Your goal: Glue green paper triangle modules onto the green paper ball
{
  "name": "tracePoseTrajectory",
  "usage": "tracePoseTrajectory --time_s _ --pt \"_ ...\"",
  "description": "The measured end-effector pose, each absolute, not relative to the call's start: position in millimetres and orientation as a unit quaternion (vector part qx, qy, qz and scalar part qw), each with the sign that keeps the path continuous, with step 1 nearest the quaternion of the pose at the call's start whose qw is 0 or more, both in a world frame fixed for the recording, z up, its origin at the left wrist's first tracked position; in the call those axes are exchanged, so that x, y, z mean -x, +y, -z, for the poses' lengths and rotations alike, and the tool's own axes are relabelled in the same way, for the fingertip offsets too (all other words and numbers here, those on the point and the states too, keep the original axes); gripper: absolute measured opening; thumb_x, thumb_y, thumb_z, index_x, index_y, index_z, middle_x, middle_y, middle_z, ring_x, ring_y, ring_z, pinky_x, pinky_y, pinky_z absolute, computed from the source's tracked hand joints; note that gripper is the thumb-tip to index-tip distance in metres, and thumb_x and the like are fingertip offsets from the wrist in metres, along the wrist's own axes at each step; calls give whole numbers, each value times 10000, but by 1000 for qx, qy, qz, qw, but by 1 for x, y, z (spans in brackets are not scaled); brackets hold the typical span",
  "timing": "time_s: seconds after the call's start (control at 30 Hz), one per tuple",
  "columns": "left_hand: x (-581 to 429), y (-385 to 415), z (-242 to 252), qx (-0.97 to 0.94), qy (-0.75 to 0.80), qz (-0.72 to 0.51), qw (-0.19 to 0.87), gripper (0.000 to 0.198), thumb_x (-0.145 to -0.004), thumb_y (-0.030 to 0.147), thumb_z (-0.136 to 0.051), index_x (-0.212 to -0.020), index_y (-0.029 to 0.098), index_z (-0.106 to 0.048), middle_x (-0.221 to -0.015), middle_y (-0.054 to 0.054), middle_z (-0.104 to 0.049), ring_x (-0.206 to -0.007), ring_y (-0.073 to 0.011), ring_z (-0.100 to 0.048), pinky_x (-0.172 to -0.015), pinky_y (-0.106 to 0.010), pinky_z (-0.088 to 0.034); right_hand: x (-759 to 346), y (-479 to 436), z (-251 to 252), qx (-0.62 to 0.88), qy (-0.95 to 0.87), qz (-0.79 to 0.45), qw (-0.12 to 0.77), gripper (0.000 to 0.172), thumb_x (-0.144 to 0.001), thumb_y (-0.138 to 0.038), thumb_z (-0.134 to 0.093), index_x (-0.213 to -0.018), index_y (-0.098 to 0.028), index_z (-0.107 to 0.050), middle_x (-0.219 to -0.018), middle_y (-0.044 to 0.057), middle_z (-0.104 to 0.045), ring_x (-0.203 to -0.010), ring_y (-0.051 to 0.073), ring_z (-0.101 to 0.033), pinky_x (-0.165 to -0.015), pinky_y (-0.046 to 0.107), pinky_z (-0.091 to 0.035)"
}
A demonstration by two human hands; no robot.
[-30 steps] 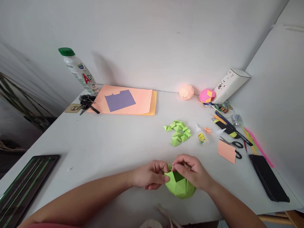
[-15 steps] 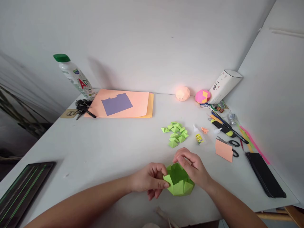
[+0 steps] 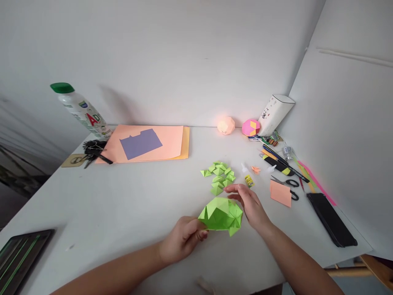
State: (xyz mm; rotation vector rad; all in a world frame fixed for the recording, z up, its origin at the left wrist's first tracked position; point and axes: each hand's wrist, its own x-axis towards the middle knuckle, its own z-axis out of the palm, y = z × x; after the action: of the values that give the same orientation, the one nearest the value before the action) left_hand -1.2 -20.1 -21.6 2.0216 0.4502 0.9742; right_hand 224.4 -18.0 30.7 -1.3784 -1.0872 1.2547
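My left hand [image 3: 182, 239] is closed on the left edge of a green folded-paper ball [image 3: 220, 213], holding it just above the white table [image 3: 123, 196]. The ball is made of several triangular units and shows its faceted outer side. My right hand [image 3: 248, 203] is beside the ball's right side with fingers stretched out toward a heap of small green folded paper units [image 3: 218, 176]; I see nothing held in it. A small glue bottle [image 3: 247, 179] lies just right of the heap.
Peach and yellow sheets with a purple piece [image 3: 144, 142] lie at the back, near a green-capped bottle [image 3: 80, 110] and keys [image 3: 92, 148]. At the right are scissors [image 3: 287, 185], pens, a peach note [image 3: 280, 193], a black phone [image 3: 330, 219], two paper balls [image 3: 250, 127] and a tablet [image 3: 18, 256] front left.
The green ball was turned over from opening-up to faceted side up and lifted a little. My right hand let go of its rim and reached toward the green units.
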Motion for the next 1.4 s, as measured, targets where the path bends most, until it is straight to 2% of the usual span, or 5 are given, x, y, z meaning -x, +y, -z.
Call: tracePoseTrajectory --time_s 0.2,0.47,0.87,1.17,1.4 --pt "1 -22 22 -734 270 -358 510 206 -942 256 -390 -815 174 -529 -657 -21 -637 -546 -98 -581 -534 -183 -449 -223 -15 -24 512 -332 -660 437 456 -876 -576 -429 -995 -213 -678 -1047 74 -682 -974 246 -606 -752 337 -479" --pt "-3 -24 29 -656 347 -291 604 290 -871 436 -506 -939 164 -583 -623 -5 -633 -424 -81 -507 -433 -180 -406 -221 -17 -18 506 -389 -646 419 469 -889 -571 -416 -1125 -227 -629 -1152 67 -661 -1080 256 -585 -888 406 -459" --pt "-4 -19 23 -559 375 -252 695 447 -786 611 -532 -745 169 -479 -436 47 -561 -327 -69 -466 -356 -158 -310 -221 -19 -11 528 -450 -610 382 498 -898 -573 -396 -1211 -232 -580 -1325 85 -547 -1239 258 -479 -1005 451 -386" --pt "-2 -10 24 -451 319 -241 798 388 -810 538 -568 -747 177 -442 -398 48 -592 -244 -61 -437 -285 -129 -275 -221 -23 -29 493 -619 -463 399 277 -895 -446 -502 -1014 -257 -666 -1316 81 -510 -1241 256 -447 -1009 426 -388" --pt "-1 -5 23 -434 287 -238 820 302 -829 418 -612 -943 169 -486 -456 38 -645 -254 -78 -483 -282 -122 -302 -219 -23 -30 500 -650 -421 387 215 -882 -357 -541 -790 -207 -666 -986 86 -646 -970 229 -594 -856 389 -483"
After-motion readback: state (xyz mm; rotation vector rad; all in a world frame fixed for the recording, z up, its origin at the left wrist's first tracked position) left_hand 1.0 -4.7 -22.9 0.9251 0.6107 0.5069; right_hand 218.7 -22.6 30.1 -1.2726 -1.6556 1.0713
